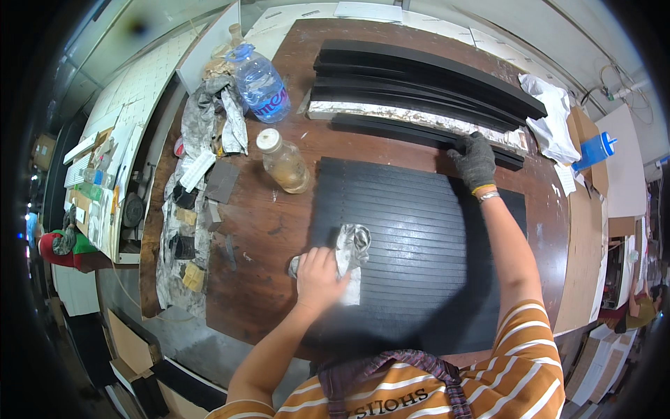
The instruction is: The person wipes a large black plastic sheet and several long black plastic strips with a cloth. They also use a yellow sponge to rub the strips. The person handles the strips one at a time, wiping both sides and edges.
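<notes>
A black panel with parallel grooves [419, 230] lies flat on the brown table in front of me. My left hand [322, 276] is bare and closed on a crumpled grey-white rag [352, 251], which rests on the panel's left part. Beyond the panel's far edge, my right hand [477, 162] wears a dark grey knit glove with a yellow cuff. Its fingers curl over a black strip [398, 131] that lies nearest the panel; the fingertips are partly hidden.
Several long black strips [419, 66] lie stacked behind, beside a white-speckled bar [412, 117]. To the left stand a jar with a white lid [285, 164], a large clear bottle [262, 84] and stained cloths [202, 112]. A blue bottle [593, 150] and a white bag [548, 115] are at right.
</notes>
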`<action>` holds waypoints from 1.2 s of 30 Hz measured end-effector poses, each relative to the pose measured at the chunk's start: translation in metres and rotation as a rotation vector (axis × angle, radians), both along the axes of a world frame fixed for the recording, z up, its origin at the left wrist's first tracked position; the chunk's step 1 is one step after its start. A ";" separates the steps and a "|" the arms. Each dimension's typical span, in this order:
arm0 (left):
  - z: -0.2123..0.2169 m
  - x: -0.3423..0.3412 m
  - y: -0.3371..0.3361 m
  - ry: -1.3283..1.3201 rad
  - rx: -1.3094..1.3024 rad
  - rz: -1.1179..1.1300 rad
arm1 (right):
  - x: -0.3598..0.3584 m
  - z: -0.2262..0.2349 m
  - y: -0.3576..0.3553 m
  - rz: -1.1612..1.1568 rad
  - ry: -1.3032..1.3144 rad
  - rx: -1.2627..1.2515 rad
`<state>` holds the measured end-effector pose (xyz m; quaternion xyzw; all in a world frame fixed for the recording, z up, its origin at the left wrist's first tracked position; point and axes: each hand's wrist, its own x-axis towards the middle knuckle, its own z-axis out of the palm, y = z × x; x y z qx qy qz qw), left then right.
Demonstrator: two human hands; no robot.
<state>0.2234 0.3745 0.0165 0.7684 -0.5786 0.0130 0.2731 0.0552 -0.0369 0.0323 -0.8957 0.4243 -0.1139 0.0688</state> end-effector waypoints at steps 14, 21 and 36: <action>-0.006 -0.003 0.001 -0.017 -0.026 0.006 | -0.042 -0.030 -0.009 -0.011 0.172 0.091; -0.016 0.001 0.006 -0.004 0.046 0.024 | -0.068 0.097 0.055 0.069 0.159 0.063; 0.095 -0.055 -0.049 -0.410 -0.477 -0.522 | -0.214 0.125 0.342 -0.113 -0.047 0.162</action>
